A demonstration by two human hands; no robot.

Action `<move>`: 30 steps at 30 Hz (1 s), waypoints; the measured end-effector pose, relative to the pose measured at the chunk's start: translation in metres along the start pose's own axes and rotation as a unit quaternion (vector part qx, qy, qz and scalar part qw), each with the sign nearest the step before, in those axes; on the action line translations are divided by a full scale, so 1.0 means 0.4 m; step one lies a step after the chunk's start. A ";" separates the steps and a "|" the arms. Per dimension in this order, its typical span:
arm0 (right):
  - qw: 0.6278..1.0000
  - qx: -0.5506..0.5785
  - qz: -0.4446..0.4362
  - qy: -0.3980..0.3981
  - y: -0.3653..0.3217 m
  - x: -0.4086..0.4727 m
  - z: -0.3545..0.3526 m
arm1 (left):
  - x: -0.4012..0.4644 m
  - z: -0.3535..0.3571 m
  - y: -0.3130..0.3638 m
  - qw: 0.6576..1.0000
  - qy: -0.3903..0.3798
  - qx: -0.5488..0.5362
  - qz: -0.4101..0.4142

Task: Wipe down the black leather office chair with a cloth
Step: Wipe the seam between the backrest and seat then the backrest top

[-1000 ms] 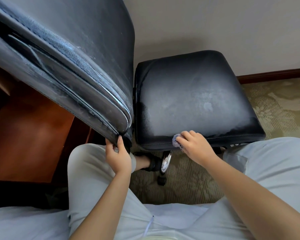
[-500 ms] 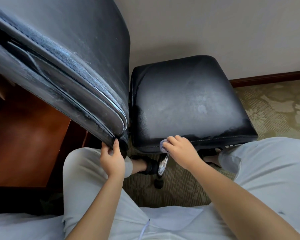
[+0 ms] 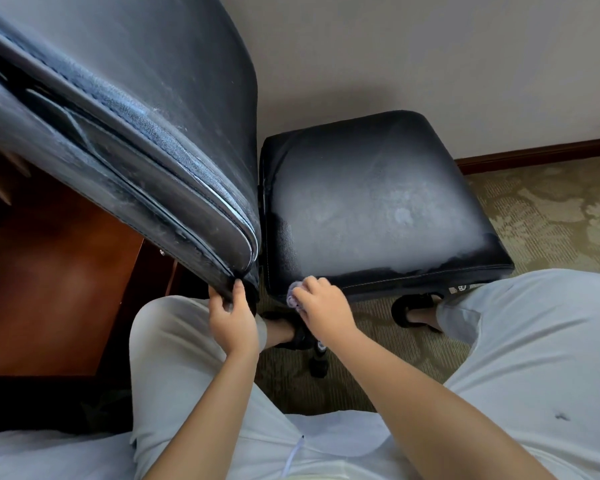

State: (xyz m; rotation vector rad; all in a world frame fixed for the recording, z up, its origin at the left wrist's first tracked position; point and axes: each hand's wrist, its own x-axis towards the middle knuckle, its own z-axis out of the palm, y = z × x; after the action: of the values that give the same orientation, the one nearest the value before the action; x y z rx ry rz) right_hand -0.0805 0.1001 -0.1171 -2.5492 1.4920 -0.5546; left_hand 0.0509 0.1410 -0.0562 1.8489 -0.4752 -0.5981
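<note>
A: Head view, looking down: your left hand (image 3: 232, 322) grips the lower corner of the black backrest (image 3: 136, 140), thumb laid up on its face and the other fingers curled round behind the edge. Where is your cloth?

B: Your right hand (image 3: 321, 308) holds the cloth (image 3: 292, 296), a small pale lilac wad. Your fingers are curled together over it and press it against the near left corner of the seat cushion (image 3: 371, 209), at the stitched front edge. Only a little of the cloth shows beyond your knuckles.

A: How does the leather look to you?

B: The seat top carries a grey, dusty haze with a paler round blotch near its middle; a strip along the left side reads darker and glossier. The backrest, tilted across the upper left, shows white specks and lint along its seams and piping.

A: And the room around you?

B: A plain pale wall (image 3: 430, 57) stands behind the chair, ending in a dark wooden skirting board (image 3: 541, 154). The floor is a beige carpet (image 3: 551, 216) with a leaf pattern. Reddish-brown wooden furniture (image 3: 49, 278) sits at left, beneath the backrest. Your knees in light trousers (image 3: 534, 341) flank the seat, and a chair leg with its caster (image 3: 317, 363) shows between them, beside your feet in dark sandals.
</note>
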 end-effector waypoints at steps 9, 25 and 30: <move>0.990 0.075 0.121 0.008 0.025 -0.031 -0.020 | -0.021 -0.018 0.032 0.995 -0.015 -0.090 0.031; 0.922 0.307 -0.020 0.236 -0.240 0.066 -0.148 | -0.024 -0.071 0.137 0.970 0.000 -0.243 0.017; 0.904 0.174 -0.109 0.375 -0.293 0.144 -0.226 | -0.028 -0.098 0.172 0.955 0.003 -0.297 0.027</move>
State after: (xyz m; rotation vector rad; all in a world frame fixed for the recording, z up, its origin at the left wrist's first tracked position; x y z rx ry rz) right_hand 0.0059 0.1148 0.0153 -2.3130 1.0951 -1.8102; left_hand 0.0631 0.1532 0.0220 1.2607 -0.2959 -0.6157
